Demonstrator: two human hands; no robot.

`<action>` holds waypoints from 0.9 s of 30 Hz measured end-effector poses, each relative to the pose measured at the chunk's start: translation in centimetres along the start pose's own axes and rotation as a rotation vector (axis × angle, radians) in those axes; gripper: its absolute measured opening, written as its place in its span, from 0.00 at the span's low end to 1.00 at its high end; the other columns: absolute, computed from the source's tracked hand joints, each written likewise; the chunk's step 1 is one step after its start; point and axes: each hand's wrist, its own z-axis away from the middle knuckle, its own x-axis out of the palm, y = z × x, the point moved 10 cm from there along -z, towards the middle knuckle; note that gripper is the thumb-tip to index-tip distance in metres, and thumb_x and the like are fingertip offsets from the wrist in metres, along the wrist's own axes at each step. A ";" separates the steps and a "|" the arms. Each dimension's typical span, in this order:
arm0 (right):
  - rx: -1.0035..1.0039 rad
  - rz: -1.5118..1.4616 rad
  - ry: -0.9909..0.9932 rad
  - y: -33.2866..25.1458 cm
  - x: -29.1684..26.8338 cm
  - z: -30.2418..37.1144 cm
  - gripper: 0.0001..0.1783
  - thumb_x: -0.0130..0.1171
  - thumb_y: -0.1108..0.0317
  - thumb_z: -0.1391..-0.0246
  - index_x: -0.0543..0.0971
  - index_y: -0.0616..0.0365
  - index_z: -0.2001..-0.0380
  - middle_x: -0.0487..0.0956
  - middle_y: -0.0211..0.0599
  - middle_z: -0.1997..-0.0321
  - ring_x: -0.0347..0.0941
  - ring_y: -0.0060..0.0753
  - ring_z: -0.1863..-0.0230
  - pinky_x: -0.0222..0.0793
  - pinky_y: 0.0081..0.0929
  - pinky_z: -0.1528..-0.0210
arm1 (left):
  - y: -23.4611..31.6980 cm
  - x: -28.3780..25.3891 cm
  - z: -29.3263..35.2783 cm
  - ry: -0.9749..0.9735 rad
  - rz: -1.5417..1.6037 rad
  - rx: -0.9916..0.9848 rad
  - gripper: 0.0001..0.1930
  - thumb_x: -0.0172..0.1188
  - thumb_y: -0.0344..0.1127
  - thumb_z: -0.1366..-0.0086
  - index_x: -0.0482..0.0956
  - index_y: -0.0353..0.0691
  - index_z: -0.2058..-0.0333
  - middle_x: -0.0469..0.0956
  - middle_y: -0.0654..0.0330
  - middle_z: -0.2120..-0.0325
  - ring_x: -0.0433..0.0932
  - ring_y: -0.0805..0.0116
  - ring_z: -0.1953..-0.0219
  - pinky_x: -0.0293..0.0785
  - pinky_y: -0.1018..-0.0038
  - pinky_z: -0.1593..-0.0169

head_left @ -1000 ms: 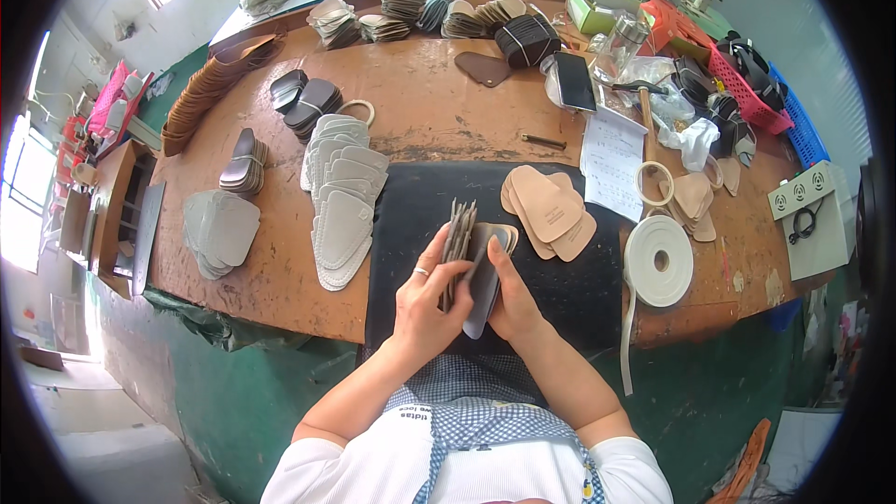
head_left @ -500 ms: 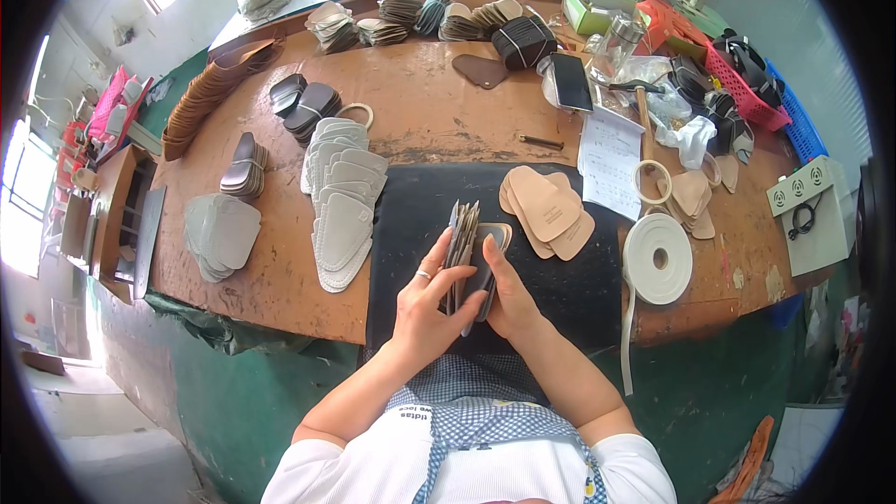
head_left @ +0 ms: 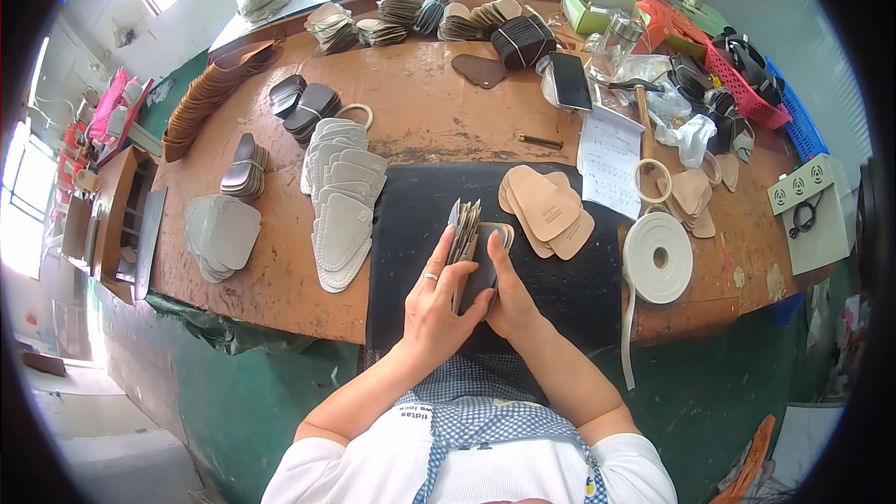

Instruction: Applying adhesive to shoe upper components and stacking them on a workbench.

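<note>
My left hand (head_left: 431, 303) and right hand (head_left: 509, 294) clamp one upright stack of thin grey leather pieces (head_left: 464, 231) on the black mat (head_left: 411, 224), its long axis pointing away from me

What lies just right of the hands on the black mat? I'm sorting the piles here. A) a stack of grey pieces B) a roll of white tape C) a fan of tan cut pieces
C: the tan cut pieces lie fanned on the black mat, just right of the stack held by both hands.
</note>
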 end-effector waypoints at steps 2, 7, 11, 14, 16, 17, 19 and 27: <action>-0.011 -0.019 -0.032 0.1 -0.1 -0.2 0.35 0.50 0.36 0.32 0.69 0.51 0.36 0.75 0.34 0.41 0.73 0.29 0.40 0.70 0.32 0.37 | 0.1 -0.2 -0.1 0.011 0.007 0.036 0.16 0.69 0.28 0.45 0.81 0.38 0.56 0.69 0.38 0.36 0.80 0.41 0.45 0.82 0.62 0.52; 0.000 -0.059 -0.011 0.0 0.4 -0.1 0.35 0.51 0.38 0.32 0.67 0.53 0.35 0.74 0.34 0.40 0.72 0.29 0.39 0.68 0.32 0.35 | -0.6 -1.8 -0.3 0.075 0.028 0.069 0.15 0.58 0.19 0.39 0.80 0.36 0.53 0.69 0.33 0.38 0.82 0.38 0.50 0.83 0.61 0.53; -0.008 -0.038 -0.021 0.1 0.6 -0.1 0.35 0.51 0.38 0.32 0.67 0.52 0.35 0.74 0.34 0.40 0.72 0.29 0.39 0.69 0.33 0.36 | -0.5 -0.9 0.3 0.019 -0.007 0.160 0.16 0.64 0.24 0.40 0.80 0.37 0.53 0.67 0.35 0.35 0.81 0.39 0.48 0.82 0.61 0.52; 0.028 -0.043 -0.003 0.5 -0.3 -0.1 0.34 0.53 0.39 0.32 0.68 0.51 0.36 0.75 0.35 0.41 0.72 0.29 0.40 0.70 0.35 0.38 | 1.0 -0.2 -0.1 -0.082 0.049 0.017 0.20 0.72 0.31 0.45 0.81 0.37 0.53 0.65 0.37 0.34 0.77 0.40 0.40 0.79 0.60 0.45; 0.027 -0.032 0.016 0.6 -0.2 0.0 0.32 0.53 0.39 0.32 0.70 0.50 0.37 0.75 0.35 0.42 0.73 0.28 0.41 0.72 0.35 0.40 | 0.5 0.2 0.2 -0.087 0.018 0.025 0.23 0.76 0.34 0.48 0.81 0.38 0.53 0.63 0.38 0.32 0.77 0.41 0.41 0.80 0.59 0.46; 0.015 -0.017 0.003 0.7 -0.3 -0.1 0.33 0.52 0.39 0.32 0.69 0.50 0.36 0.75 0.34 0.42 0.73 0.28 0.41 0.71 0.35 0.39 | 0.4 0.2 0.3 -0.075 0.006 0.034 0.20 0.74 0.33 0.47 0.82 0.39 0.54 0.64 0.38 0.33 0.78 0.41 0.42 0.80 0.59 0.46; -0.001 -0.001 -0.007 0.8 -0.2 -0.3 0.33 0.52 0.39 0.32 0.68 0.50 0.36 0.75 0.34 0.42 0.73 0.28 0.41 0.71 0.34 0.39 | 0.0 0.0 0.2 -0.027 0.017 0.034 0.13 0.70 0.27 0.44 0.83 0.37 0.58 0.69 0.38 0.36 0.80 0.42 0.45 0.81 0.60 0.48; -0.063 0.163 0.029 -1.7 -0.1 0.0 0.36 0.50 0.46 0.30 0.56 0.49 0.27 0.66 0.33 0.31 0.62 0.31 0.31 0.59 0.43 0.30 | -4.2 -1.6 -1.2 -0.016 0.191 -0.177 0.06 0.66 0.24 0.40 0.84 0.34 0.63 0.74 0.41 0.40 0.82 0.54 0.47 0.79 0.67 0.50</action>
